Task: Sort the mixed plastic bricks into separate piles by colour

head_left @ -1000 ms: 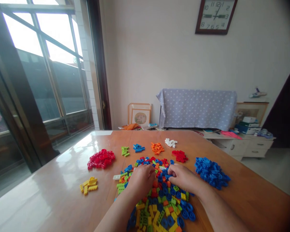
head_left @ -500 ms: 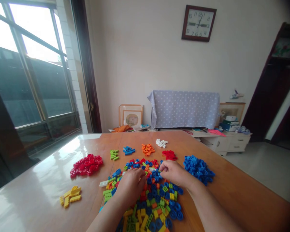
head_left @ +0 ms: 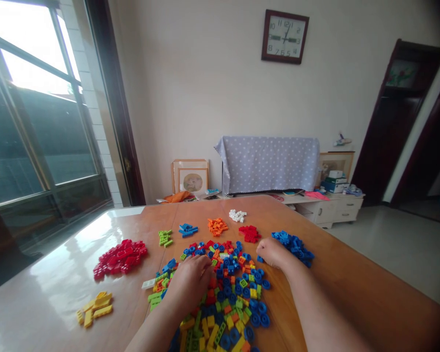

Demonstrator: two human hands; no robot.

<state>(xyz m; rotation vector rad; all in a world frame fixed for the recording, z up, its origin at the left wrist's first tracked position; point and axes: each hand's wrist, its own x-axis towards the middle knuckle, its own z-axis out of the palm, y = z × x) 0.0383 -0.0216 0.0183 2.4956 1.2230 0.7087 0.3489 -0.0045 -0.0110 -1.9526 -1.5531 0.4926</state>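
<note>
A mixed heap of toy building bricks (head_left: 238, 288) in blue, green, yellow, orange and red spreads over the table in front of me. Over its left part is my left hand (head_left: 194, 276), fingers bent down and drawn together; whatever lies beneath the fingertips is hidden. My right hand (head_left: 273, 253) is closed beside the heap's right edge, just left of the pile of blue bricks (head_left: 295, 249). A small blue brick (head_left: 260, 259) shows under its fingertips, pinched there. Nearest beyond this hand lies a small pile of red bricks (head_left: 249, 233).
Sorted piles ring the heap: dark red bricks (head_left: 121, 259), yellow bricks (head_left: 95, 309), light green bricks (head_left: 165, 238), blue bricks (head_left: 187, 230), orange bricks (head_left: 217, 226) and white bricks (head_left: 237, 215). The wooden table (head_left: 337, 278) ends before a low white cabinet (head_left: 339, 210).
My right hand has moved from the heap rightward to near the blue pile, with a blue brick in its fingers. My left hand stays over the heap. The view has turned slightly right.
</note>
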